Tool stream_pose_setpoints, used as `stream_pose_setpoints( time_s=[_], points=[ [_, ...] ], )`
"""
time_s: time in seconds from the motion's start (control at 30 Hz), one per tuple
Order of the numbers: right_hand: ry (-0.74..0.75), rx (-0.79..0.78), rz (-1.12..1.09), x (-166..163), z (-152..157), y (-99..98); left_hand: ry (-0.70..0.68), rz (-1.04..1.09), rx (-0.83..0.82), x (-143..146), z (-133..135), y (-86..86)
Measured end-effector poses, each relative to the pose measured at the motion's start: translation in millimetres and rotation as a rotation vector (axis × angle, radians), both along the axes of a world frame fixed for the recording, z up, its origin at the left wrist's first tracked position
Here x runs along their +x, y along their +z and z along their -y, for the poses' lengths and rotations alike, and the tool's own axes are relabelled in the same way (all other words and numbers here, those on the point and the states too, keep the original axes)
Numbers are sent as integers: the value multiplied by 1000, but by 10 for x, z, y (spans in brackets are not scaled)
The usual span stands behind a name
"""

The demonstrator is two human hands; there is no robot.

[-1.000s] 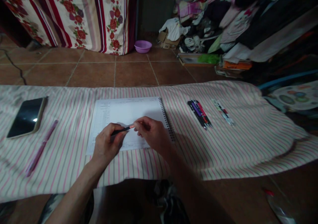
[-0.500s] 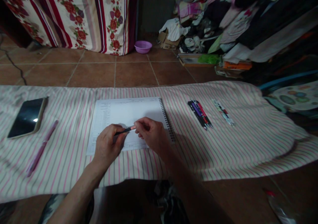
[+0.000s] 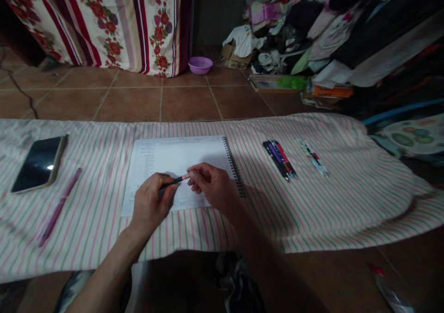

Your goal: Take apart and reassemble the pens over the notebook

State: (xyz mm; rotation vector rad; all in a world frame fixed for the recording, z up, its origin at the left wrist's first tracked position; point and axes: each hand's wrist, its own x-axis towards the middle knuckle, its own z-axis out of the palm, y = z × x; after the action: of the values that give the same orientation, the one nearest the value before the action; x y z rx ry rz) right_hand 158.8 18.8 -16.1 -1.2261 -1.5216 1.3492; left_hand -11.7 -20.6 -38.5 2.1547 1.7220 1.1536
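Both hands hold a pen over a notebook with illegible print.

On the striped-fabric-covered desk lies the white spiral-bound rectangular notebook, with the slim black-and-copper rod over its near half, between the left hand and the right hand. Left of the notebook is the slim purple pen; farther left, the flat black rectangular phone. To the right sits the cluster of black, purple and red pens, then the slender white-patterned pens. Behind the desk, on the brown tiled floor, the round purple plastic basin stands between the floral striped fabric curtain and the brown cardboard box
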Motion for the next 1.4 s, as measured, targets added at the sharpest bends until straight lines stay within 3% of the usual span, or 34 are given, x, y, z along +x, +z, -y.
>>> stream_pose_setpoints(
  time_s=[0.2,0.47,0.67,1.1,1.4],
  points=[
    [-22,18,14,-16,18,17,-1,-16,29,-7,15,-26],
    [45,-66,-188,2,-14,7,52,131,-104,-4,9,26],
    [0,-29,-90,-23,12,31,34,57,-40,-6,15,16],
    [-13,-46,-107,-26,18,43,19,14,14,9,7,23],
    [61,12,-77,58,11,149,20,161,-78,-27,1,42]
  ],
)
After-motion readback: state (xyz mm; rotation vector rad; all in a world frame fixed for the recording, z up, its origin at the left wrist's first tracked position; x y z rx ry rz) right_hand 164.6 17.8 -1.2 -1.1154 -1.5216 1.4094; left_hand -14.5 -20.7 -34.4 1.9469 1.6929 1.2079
